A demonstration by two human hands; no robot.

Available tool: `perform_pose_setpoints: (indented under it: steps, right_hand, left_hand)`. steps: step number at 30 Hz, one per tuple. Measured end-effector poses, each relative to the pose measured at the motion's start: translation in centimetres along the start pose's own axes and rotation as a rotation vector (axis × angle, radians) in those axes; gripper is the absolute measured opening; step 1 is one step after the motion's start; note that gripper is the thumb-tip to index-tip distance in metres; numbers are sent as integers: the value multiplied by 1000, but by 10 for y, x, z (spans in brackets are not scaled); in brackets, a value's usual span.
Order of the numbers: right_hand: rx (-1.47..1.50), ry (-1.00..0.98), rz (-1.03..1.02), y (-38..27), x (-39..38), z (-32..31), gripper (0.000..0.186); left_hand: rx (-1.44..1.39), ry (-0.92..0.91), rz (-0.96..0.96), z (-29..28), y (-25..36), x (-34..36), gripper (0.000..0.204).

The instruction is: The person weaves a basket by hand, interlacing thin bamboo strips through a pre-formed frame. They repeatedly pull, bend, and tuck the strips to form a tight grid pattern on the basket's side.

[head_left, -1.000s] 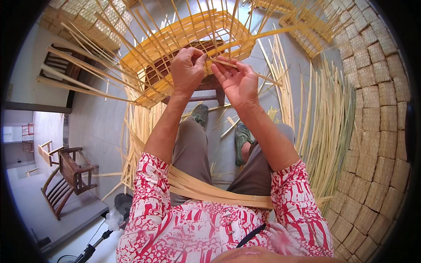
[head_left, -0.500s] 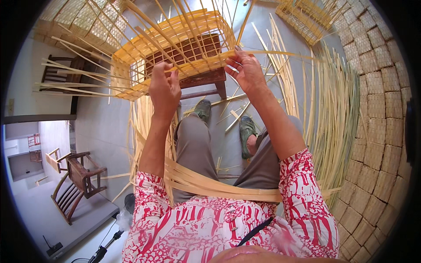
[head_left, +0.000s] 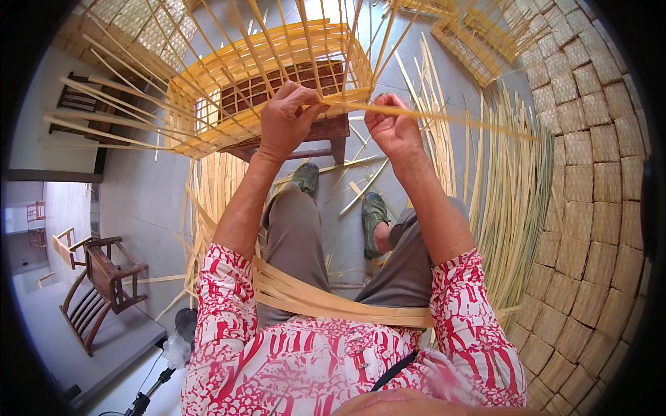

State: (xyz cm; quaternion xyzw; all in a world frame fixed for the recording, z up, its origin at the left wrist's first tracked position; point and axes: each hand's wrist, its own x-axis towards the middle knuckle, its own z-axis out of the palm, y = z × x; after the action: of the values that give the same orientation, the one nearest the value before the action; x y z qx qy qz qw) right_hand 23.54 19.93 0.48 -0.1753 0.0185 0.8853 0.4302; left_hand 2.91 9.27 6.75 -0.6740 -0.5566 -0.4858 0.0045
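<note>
A half-woven bamboo basket (head_left: 184, 118) rests on a dark wooden stool (head_left: 326, 130) in front of me, its long upright stakes spreading outward. My left hand (head_left: 286, 121) is at the near wall, thumb and forefinger pinched on a thin yellow bamboo strip (head_left: 479, 125). To its right, past the basket's near right corner, my right hand (head_left: 394, 130) closes its fingers on the same strip. The strip's loose end runs on to the right, blurred by motion. My left fingers partly cover the near wall.
Loose bamboo strips (head_left: 513, 166) lie in bundles on the floor at right. A flat band of strips (head_left: 333, 305) crosses my lap. Stacked woven blocks (head_left: 590, 180) line the right side. Another yellow basket (head_left: 472, 48) stands far right; a wooden chair (head_left: 104, 277) is at left.
My left hand has moved right along the near wall and now pinches the strip. My right hand has come slightly lower and right, drawing the strip off the rim. The view has shifted slightly.
</note>
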Motion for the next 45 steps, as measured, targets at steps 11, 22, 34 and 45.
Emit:
perform_pose_setpoints:
  steps: [11, 22, 34, 45]
  right_hand:
    - [-1225, -630, -410, 35, -32, 94, 58]
    - [-853, -281, -383, 47, -36, 82, 19]
    - [-779, -203, -327, 74, -61, 78, 21]
    - [-499, 228, -200, -5, -16, 50, 30]
  left_hand:
    - [-108, -149, -148, -16, 3, 14, 17]
    - [-304, -109, -197, -12, -20, 17, 17]
    - [292, 39, -98, 6, -7, 20, 15]
    - [224, 111, 183, -3, 28, -6, 24]
